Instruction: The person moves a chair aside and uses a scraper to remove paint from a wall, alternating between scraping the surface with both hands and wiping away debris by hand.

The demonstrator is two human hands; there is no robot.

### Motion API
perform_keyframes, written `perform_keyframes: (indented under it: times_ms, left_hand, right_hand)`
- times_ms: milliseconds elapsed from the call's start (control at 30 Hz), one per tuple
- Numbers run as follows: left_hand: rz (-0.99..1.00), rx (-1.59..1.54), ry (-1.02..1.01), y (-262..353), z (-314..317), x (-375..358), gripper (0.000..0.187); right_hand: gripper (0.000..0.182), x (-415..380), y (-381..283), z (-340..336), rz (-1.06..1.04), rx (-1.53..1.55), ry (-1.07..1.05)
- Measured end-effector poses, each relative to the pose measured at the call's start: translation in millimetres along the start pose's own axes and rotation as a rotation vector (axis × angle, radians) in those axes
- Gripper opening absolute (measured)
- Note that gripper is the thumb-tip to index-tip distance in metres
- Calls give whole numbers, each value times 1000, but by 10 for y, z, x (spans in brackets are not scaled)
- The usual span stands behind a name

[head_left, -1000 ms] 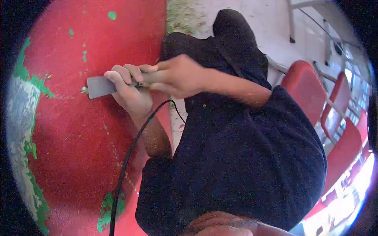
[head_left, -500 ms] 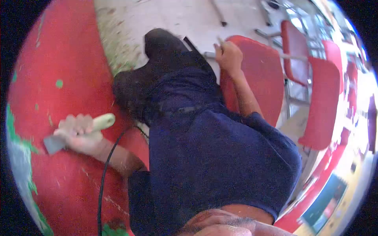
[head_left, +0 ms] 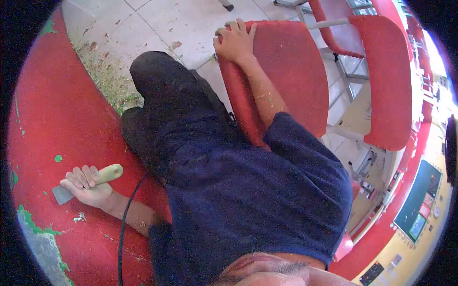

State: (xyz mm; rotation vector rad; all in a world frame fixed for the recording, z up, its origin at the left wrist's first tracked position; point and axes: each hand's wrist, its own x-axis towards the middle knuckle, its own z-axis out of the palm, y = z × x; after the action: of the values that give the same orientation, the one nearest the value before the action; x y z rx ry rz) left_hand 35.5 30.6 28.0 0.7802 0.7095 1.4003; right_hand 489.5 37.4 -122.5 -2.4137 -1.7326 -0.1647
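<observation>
Our left hand (head_left: 88, 187) sits in the lower left of the frame, fingers (head_left: 78, 178) curled tight around the pale wooden handle of a flat steel-bladed scraper (head_left: 86, 182). The grey blade pokes out past the knuckles toward the left edge and lies low against the big curved red-painted surface (head_left: 62, 109), with the butt of the handle pointing right toward our dark trouser leg (head_left: 162, 100).

We'd call that scraper light and stiff: a rigid blade, a smooth rounded handle, nothing fragile about it. The handle is the place to take it, just as we have it now, keeping clear of the thin blade edge. Paint dust on the palm could make that wood a bit slick.

Up in the top centre, our right hand (head_left: 234, 44) is draped over the edge of a red moulded plastic chair seat (head_left: 286, 71), fingers wrapped over its rim and gripping it.

Moving outward: green patches (head_left: 33, 223) and a bare grey area show through the red paint at lower left, a loose pale flake (head_left: 79, 218) lies just below the left wrist, and a thin black cable (head_left: 125, 224) runs down past the forearm. Green and red chips litter the pale tiled floor (head_left: 157, 24) near our knee.

No containers show anywhere in view, so there are no contents to report.
</observation>
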Motion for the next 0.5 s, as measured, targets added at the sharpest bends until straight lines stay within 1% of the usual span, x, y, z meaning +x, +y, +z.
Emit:
perform_keyframes:
  times_ms: [67,133,167,267,300,367,400,433,467,500]
  left_hand:
    - [-32,-14,-26,-9,37,-3,43]
    - [2,-36,-34,52,2,-40,43]
    - [18,-48,-38,112,-45,-69,43]
    - [123,-94,-152,348,-256,-122,44]
    - [171,-101,-141,380,-263,-132,44]
    - [184,-107,-162,417,-319,-95,44]
    - [192,-128,-173,424,-357,-79,44]
    - [188,-145,-184,406,-387,-65,44]
    - [165,-145,-191,390,-409,-18,44]
    - [156,-142,-193,377,-431,0,44]
  right_hand:
    - [29,-50,88,1,-32,29,25]
    - [30,18,230,3,-51,39,31]
    - [34,110,363,-4,-82,-41,17]
    - [39,284,542,-90,-108,-18,-28]
    - [39,300,475,-281,-95,-36,-104]
    - [37,33,581,68,-115,52,47]
    - [36,97,701,140,-150,74,141]
    - [35,-118,700,-84,-125,152,179]
    - [33,-392,697,-426,-41,180,220]
    - [30,-773,749,-742,62,74,309]
